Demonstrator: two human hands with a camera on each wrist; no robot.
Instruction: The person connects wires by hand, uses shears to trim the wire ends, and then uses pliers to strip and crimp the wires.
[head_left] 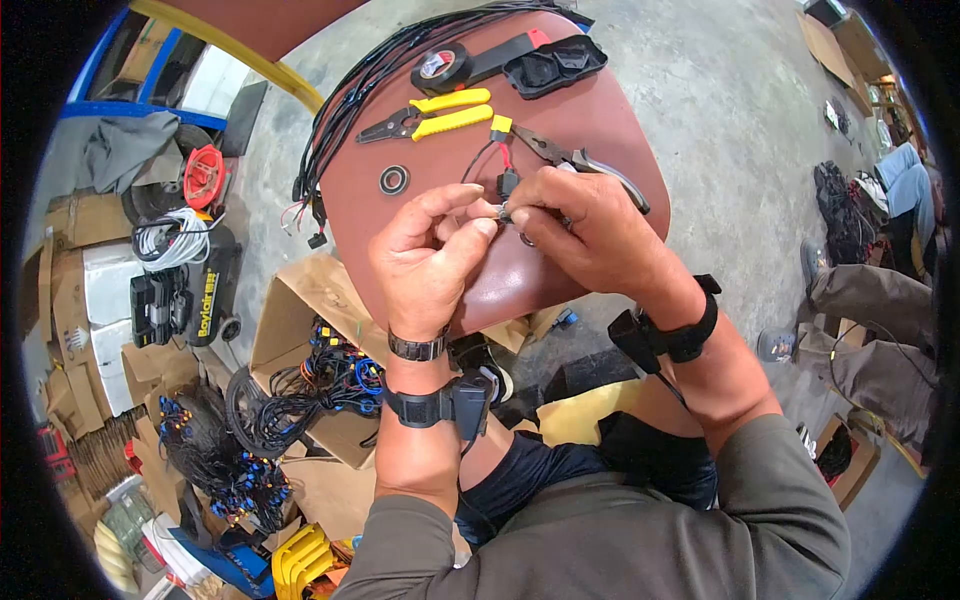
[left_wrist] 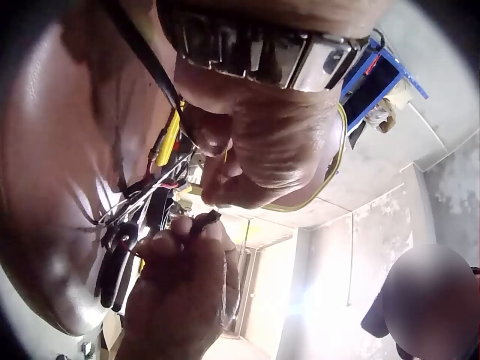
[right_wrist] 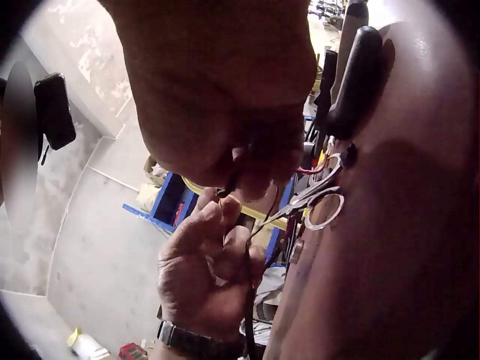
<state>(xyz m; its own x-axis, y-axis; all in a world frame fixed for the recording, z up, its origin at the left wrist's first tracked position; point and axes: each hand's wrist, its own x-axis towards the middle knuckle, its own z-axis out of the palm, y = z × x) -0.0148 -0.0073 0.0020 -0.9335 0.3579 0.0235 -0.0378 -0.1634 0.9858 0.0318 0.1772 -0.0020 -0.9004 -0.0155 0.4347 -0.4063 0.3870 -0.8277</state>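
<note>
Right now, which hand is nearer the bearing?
Left. In the head view, the left hand is just below and right of the bearing; the right hand is farther right, beyond the left.

Head view: from above, facing forward and down, the farthest of the three, taking in the left hand (head_left: 430,245), right hand (head_left: 590,220), brown tabletop (head_left: 437,165) and floor (head_left: 710,120) on both sides. Left wrist view: very near, looking past the watch (left_wrist: 259,49) along the left hand, turned sideways. Right wrist view: equally near, looking along the right hand, likewise turned. The wrist views share both hands and a blue rack (right_wrist: 169,206)
</note>
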